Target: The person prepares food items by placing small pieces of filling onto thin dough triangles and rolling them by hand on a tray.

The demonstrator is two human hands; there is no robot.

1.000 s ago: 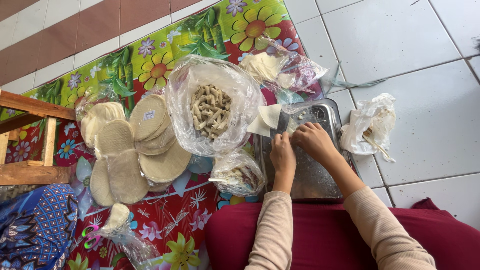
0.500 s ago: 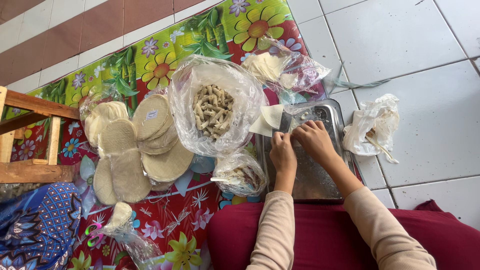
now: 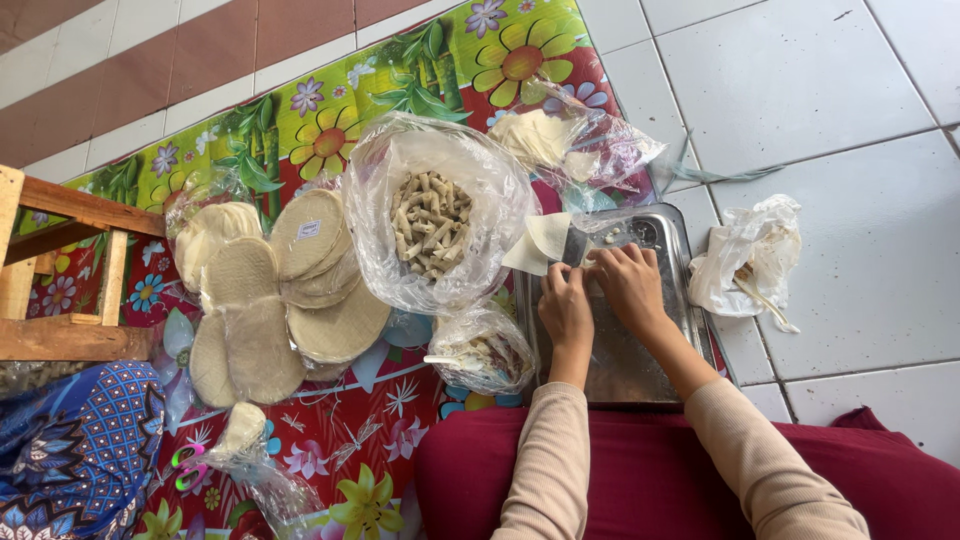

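Observation:
Both my hands rest over a metal tray (image 3: 620, 370) on the floor in front of my lap. My left hand (image 3: 566, 306) and my right hand (image 3: 627, 283) meet at their fingertips, curled on a pale thin wrapper (image 3: 541, 243) whose triangular flap sticks out past the tray's far left corner. What lies under the fingers is hidden. Just left of the tray, an open clear bag holds a pile of rolled sticks (image 3: 430, 222).
Round flat wrappers (image 3: 290, 300) are stacked on the flowered mat (image 3: 330, 440). A small bag of filling (image 3: 480, 352) lies by my left wrist. There are also a bag of pale sheets (image 3: 560, 140), a crumpled bag (image 3: 745, 262) on white tiles, and a wooden frame (image 3: 60, 270) at left.
Both hands stay at the tray's far end and the fingers shift only slightly on the wrapper. The view drifts a little.

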